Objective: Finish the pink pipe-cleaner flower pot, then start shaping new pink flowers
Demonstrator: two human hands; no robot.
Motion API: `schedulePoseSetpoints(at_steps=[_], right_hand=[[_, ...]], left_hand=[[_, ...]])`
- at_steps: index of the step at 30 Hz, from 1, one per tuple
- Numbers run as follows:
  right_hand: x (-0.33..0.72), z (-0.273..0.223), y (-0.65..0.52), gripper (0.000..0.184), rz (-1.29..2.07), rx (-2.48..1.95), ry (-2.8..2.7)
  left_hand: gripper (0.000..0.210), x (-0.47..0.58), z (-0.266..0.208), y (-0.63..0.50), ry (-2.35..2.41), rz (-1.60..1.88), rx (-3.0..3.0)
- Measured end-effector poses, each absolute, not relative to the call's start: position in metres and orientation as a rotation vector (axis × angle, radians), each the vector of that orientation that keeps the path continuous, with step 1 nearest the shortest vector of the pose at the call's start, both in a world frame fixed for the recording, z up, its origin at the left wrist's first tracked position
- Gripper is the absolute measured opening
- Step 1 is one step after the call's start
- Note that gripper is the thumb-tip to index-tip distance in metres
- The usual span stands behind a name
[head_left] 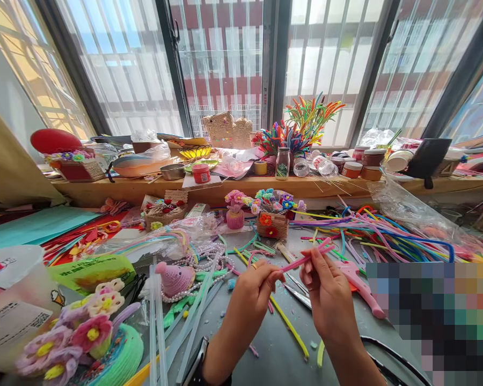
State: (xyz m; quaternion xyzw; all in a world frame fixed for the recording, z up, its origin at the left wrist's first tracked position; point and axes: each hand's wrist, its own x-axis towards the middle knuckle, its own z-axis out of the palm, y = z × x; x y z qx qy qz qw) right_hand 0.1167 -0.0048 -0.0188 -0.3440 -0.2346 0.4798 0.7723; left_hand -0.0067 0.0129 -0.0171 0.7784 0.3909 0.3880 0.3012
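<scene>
Between my two hands runs a pink pipe cleaner (295, 263), held above the grey table. My left hand (253, 292) is closed, pinching its left end between thumb and fingers. My right hand (325, 289) pinches the other end, where the pink strands look doubled or folded. Below the hands lie silver scissors (300, 295), partly hidden by my right hand. A yellow pipe cleaner (290, 326) lies on the table between my forearms. Just right of my right hand is a pink glue gun (364, 289).
Clear glue sticks (156, 321), a purple knitted hat (177, 280) and pipe-cleaner flowers (90, 335) stand at left. Many loose pipe cleaners (402, 236) spread at back right. A flower basket (271, 228) is ahead; jars (282, 163) line the sill. A black cable (394, 354) curves at lower right.
</scene>
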Motion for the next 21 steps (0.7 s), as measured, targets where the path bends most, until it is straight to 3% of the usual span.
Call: schedulePoseSetpoints(at_steps=[7,10,15,21], right_hand=[[0.121,-0.017,-0.005,0.021,1.054,-0.726,-0.449],[0.119,-0.017,-0.007,0.020,1.129,-0.728,-0.478],[0.110,-0.018,-0.011,0.018,1.280,-0.768,-0.819],[0.112,-0.018,-0.010,0.015,1.176,-0.967,-1.087]], left_hand=[[0.026,-0.010,-0.010,0.014,0.893,1.118,1.251],[0.034,-0.010,-0.005,0.012,0.737,1.202,0.893],[0.032,-0.008,-0.010,0.013,0.731,1.186,0.942],[0.028,-0.013,-0.017,0.017,0.958,1.449,1.096]])
